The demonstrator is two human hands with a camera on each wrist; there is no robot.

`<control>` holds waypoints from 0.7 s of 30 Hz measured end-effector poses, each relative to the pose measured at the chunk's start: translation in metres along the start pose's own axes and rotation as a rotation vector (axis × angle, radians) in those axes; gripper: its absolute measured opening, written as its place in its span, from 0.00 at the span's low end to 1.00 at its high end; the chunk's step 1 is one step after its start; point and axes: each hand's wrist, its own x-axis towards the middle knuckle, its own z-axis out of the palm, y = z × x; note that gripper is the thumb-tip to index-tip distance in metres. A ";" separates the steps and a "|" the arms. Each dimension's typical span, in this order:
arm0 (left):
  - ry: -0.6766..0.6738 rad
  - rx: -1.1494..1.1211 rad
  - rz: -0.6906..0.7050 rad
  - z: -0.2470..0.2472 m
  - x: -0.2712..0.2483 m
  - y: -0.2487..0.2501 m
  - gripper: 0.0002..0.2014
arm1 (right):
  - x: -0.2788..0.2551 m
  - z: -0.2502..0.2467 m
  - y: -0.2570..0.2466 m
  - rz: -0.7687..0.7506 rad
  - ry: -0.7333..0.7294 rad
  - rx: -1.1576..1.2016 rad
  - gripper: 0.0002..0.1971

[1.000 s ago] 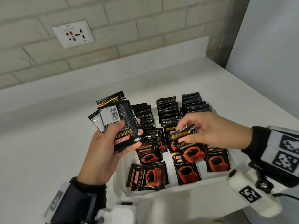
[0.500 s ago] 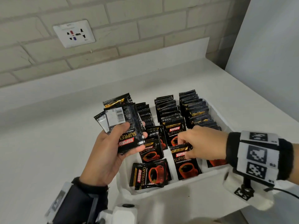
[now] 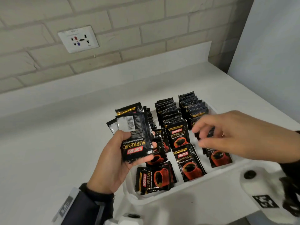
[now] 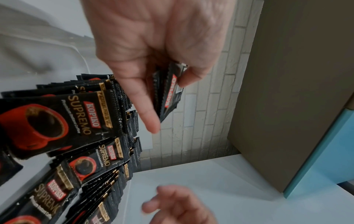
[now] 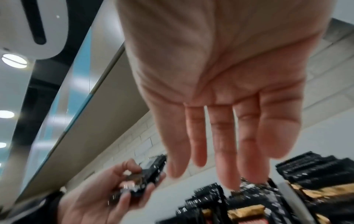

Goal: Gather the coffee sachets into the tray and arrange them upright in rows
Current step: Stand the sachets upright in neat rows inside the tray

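Note:
My left hand [image 3: 138, 148] grips a fanned bundle of black Kopiko sachets [image 3: 136, 127] just left of the white tray [image 3: 186, 198]; the left wrist view shows that bundle [image 4: 170, 91] pinched between thumb and fingers. My right hand [image 3: 198, 137] hovers empty over the tray's right column, and its fingers [image 5: 226, 159] are straight in the right wrist view. Upright sachets [image 3: 168, 111] fill the back of the tray in three rows. In front of these rows, other sachets [image 3: 186, 161] lean back face up, and a small stack [image 3: 154, 177] lies sideways at the front left.
The tray sits on a white counter [image 3: 56, 151] below a brick wall with a power socket [image 3: 78, 38]. A pale panel [image 3: 267, 54] rises to the right. Bare counter lies to the left of the tray.
My right hand set its sachet into the middle row, let go and moved right, now empty above the right column. The left hand still holds its bundle.

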 end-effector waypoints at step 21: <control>0.349 0.069 -0.018 -0.069 -0.018 -0.044 0.16 | -0.056 0.089 0.079 -0.004 0.365 0.027 0.17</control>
